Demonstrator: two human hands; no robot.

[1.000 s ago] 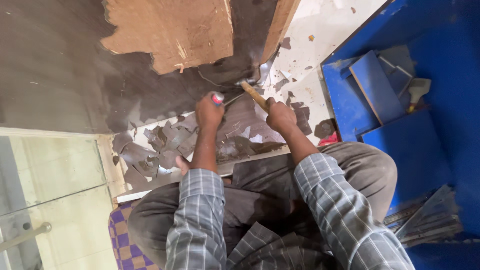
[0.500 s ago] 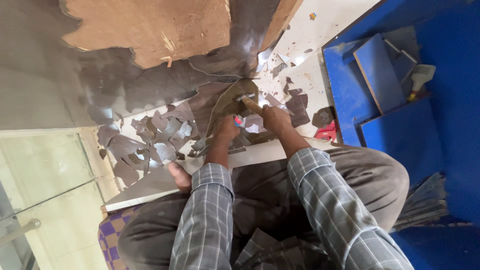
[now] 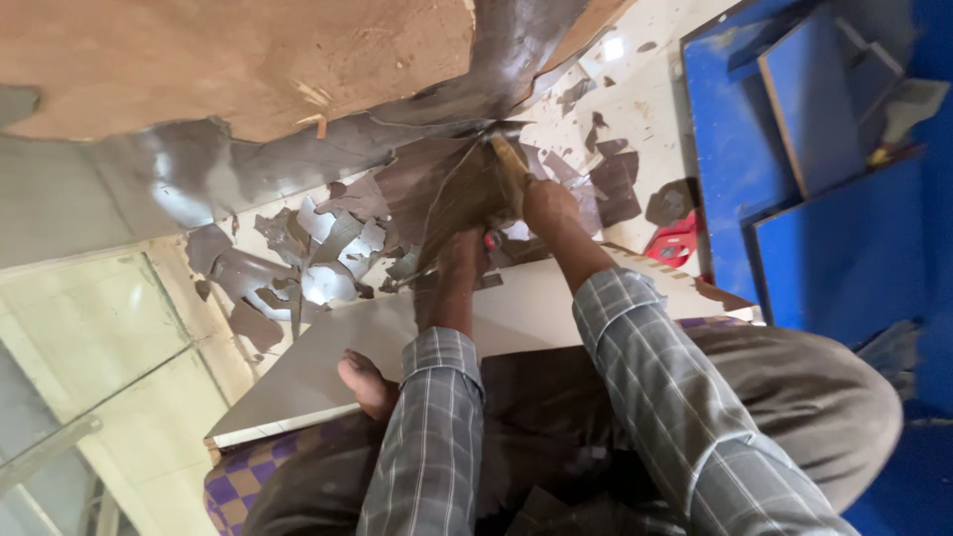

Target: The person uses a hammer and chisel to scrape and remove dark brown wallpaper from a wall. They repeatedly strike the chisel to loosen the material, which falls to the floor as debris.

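peeling dark laminate off a wooden board

while the person squats over the work, the head view shows both hands up against the brown wooden board (image 3: 228, 60), where a dark grey laminate sheet (image 3: 476, 69) is half stripped away. the right hand (image 3: 549, 203) is clenched round a wooden-handled tool (image 3: 508, 164), probably a chisel or scraper, though the blade end is blurred; its tip sits at the seam just below the board's bare patch. the left hand (image 3: 465, 248) lies just below and left of that seam, mostly hidden behind a lifted flap of laminate (image 3: 452, 194); it seems to be gripping the flap, but i cannot tell for sure.

to do this well, i judge the blade should stay flat and low under the skin, so it lifts the laminate and does not gouge the wood, while the other hand keeps the flap taut and clear of the edge.

counted: two hands, one tool, one board. torn laminate scraps (image 3: 318, 248) lie below the board, too many and too overlapped to count exactly. one pale panel (image 3: 328, 357) lies further below, with one bare foot (image 3: 365, 382) resting on it. to the right of the board stand blue panels (image 3: 824, 258), at least two, and one small red object (image 3: 675, 241).
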